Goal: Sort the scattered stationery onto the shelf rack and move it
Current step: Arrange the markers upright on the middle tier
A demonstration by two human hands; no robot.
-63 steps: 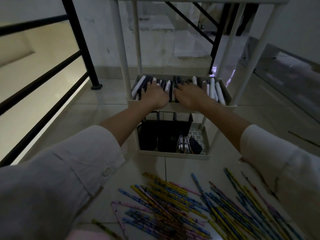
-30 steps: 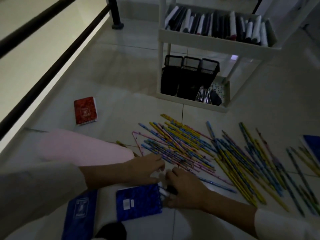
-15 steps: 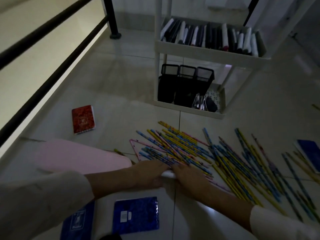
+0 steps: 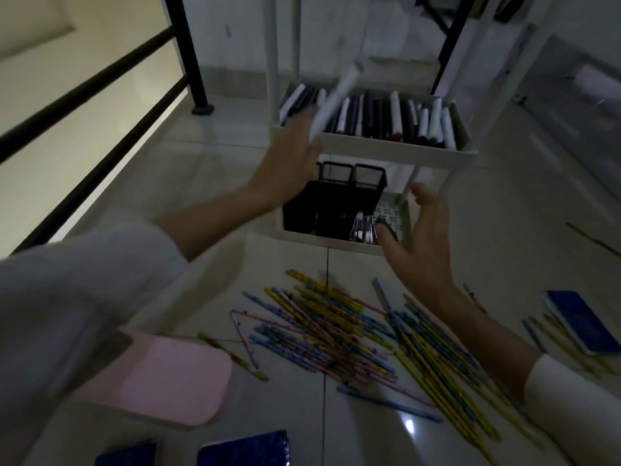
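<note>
– Head view: marker (image 4: 333, 98) at L hand (image 4: 285, 169) fingertips, above rack (image 4: 369, 151) mid tier. Gripped?
– Too blurred, can't tell. R hand (image 4: 420, 240) slack, empty. Marker looks light, stiff, slick; pinch mid-barrel.

Pencils (image 4: 353, 334) and notebooks (image 4: 578, 321) on floor (image 4: 168, 183)

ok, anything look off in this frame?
The white marker tilts, motion-blurred, at the left hand over the rack's marker shelf; whether it is gripped is unclear. Pencils lie strewn across the floor.
</note>
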